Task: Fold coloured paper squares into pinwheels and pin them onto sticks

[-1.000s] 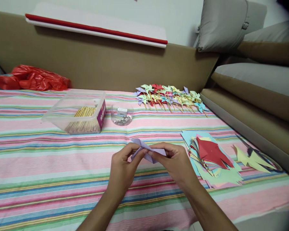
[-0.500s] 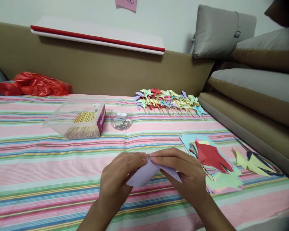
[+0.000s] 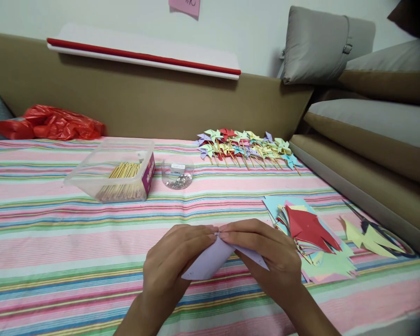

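Note:
Both hands meet low in the middle of the striped cloth point(image 3: 56, 233). My left hand point(image 3: 171, 266) and my right hand point(image 3: 266, 256) pinch a lilac paper piece point(image 3: 210, 259) between fingertips, its flaps folded downward under the fingers. A stack of cut coloured papers point(image 3: 310, 231), red on top, lies just right of my right hand. Finished paper pinwheels on sticks point(image 3: 247, 145) lie in a row at the far side.
A clear plastic box of wooden sticks point(image 3: 114, 170) and a small clear tub of metal pins point(image 3: 177, 176) stand at the back left. Yellow paper scraps and scissors point(image 3: 374, 233) lie at the right edge. A red plastic bag point(image 3: 52, 123) sits far left by the sofa back.
Both hands came down and towards me with the lilac paper, and its flaps now hang folded beneath the fingers. The view tilted slightly.

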`<state>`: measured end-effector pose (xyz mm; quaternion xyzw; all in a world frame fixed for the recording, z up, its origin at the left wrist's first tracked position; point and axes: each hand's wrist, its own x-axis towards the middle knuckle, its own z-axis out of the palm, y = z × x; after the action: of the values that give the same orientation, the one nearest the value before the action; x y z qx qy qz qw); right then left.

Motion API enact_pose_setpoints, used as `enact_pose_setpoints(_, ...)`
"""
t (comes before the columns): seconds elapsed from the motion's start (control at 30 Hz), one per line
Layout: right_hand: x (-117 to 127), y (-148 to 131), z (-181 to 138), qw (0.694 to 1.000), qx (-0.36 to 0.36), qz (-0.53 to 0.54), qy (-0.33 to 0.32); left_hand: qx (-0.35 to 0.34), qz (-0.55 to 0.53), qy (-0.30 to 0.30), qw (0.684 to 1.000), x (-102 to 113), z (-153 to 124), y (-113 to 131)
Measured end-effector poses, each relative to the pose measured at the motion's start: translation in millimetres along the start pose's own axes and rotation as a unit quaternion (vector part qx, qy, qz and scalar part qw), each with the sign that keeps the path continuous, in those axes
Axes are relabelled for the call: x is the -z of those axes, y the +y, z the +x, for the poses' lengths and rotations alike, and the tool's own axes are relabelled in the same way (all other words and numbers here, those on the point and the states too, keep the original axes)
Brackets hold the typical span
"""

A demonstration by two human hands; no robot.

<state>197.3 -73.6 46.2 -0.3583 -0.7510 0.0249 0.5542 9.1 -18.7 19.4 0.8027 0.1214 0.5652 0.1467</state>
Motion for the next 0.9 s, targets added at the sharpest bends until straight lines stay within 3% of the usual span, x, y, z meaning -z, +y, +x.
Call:
enact_pose_setpoints(0.53, -11, 0, -12, 0.998, -0.068, 0.005, 0.009, 0.022, 0.004, -0.005, 1.0, -1, -4, 2)
enact_pose_setpoints(0.9, -6, -6, -6, 0.999, -0.008, -0.037, 0.019, -0.053, 0.065, -0.026, 0.996, 7, -4, 2)
